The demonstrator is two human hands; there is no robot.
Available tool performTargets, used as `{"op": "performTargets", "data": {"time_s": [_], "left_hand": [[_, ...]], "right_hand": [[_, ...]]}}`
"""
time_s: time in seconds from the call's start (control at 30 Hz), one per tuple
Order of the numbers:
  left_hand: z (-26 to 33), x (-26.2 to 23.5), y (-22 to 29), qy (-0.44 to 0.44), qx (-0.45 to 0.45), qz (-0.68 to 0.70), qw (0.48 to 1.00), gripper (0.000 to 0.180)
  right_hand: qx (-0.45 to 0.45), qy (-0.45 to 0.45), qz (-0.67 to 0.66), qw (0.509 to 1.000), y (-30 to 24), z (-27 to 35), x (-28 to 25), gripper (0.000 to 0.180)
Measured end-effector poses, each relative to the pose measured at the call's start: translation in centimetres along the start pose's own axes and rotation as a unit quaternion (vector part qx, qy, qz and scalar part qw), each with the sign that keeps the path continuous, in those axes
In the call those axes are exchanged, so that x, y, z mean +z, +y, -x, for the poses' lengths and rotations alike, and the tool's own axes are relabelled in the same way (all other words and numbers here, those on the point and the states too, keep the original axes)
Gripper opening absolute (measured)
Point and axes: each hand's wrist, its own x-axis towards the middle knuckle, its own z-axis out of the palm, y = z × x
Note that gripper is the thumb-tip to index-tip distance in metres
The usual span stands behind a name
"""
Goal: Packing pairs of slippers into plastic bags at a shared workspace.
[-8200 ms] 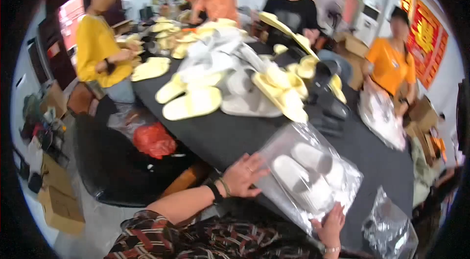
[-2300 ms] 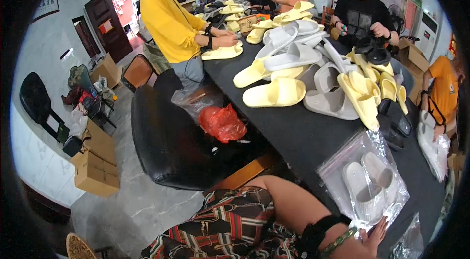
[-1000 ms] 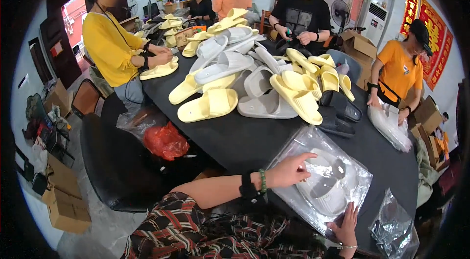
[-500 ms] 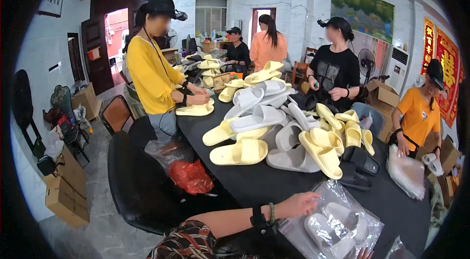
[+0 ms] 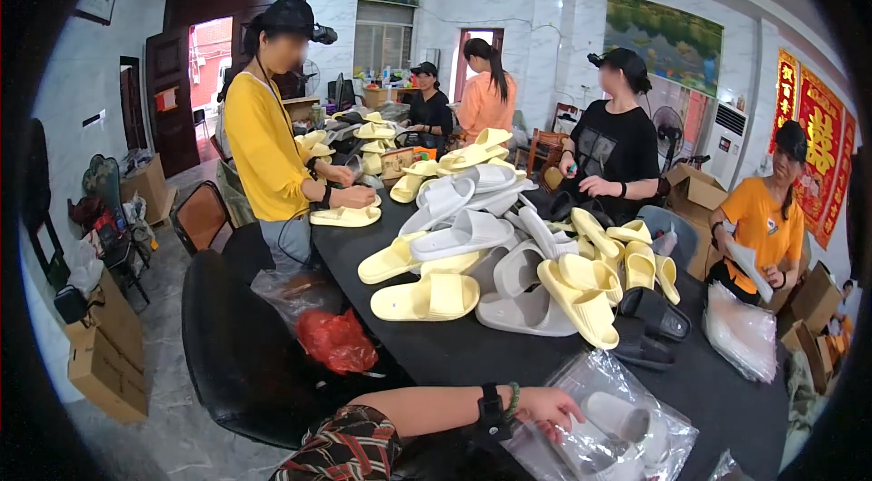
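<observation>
Fingers (image 5: 565,412) of your left hand (image 5: 548,406) are loosely curled, tips pressing down on the clear plastic bag (image 5: 604,422) at the lower centre-right of the frame; they rest on the film rather than clamp it, as far as the view allows. Your left forearm enters from the lower edge in a patterned sleeve (image 5: 350,449), with a black wristband (image 5: 490,408) and a green bead bracelet (image 5: 513,397) at the wrist.

Your right hand is not in view; whether it is wide or closed cannot be told.

The bag lies flat on the dark table (image 5: 454,349), near its close edge. Inside it is a pair of white slippers (image 5: 610,431), just beside your fingertips.

Centre of frame: a heap of yellow and grey slippers (image 5: 509,272), with black slippers (image 5: 649,327) at its right.

Left of frame: a person in a yellow top (image 5: 263,158) with hands on a yellow slipper. Lower left: a black chair (image 5: 236,354) and a red bag (image 5: 334,340). Right: a person in an orange shirt (image 5: 763,227), beside a stack of clear bags (image 5: 743,331).
</observation>
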Motion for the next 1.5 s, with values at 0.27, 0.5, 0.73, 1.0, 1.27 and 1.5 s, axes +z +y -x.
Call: {"op": "performTargets", "data": {"time_s": [0.27, 0.5, 0.73, 1.0, 1.27, 1.5], "left_hand": [[-3.4, -2.2, -0.1, -0.041, 0.197, -0.332, 0.921, 0.052], [-7.4, -1.5, 1.8, -0.088, 0.287, -0.644, 0.704, 0.085], [-9.6, 1.2, 3.2, -0.128, 0.215, -0.661, 0.707, 0.081], [-13.9, 4.3, 1.7, -0.111, 0.275, -0.582, 0.757, 0.063], [-13.3, 2.0, 1.7, -0.047, 0.233, -0.627, 0.742, 0.021], [-5.7, -3.9, 0.7, 0.094, 0.200, -0.564, 0.796, 0.023]], "right_hand": [[0.032, -0.015, -0.029, 0.999, -1.2, -1.0, 0.1, 0.115], [0.067, -0.010, -0.166, 0.984, -1.8, -1.7, -1.9, 0.131], [0.075, -0.014, -0.160, 0.984, -3.2, -2.3, -3.2, 0.130], [0.078, 0.018, -0.133, 0.988, -3.2, -0.9, -3.1, 0.129], [0.068, 0.031, -0.133, 0.988, -2.9, -1.1, -2.3, 0.127], [0.078, 0.019, -0.140, 0.987, -2.4, -1.0, -2.7, 0.126]]}}
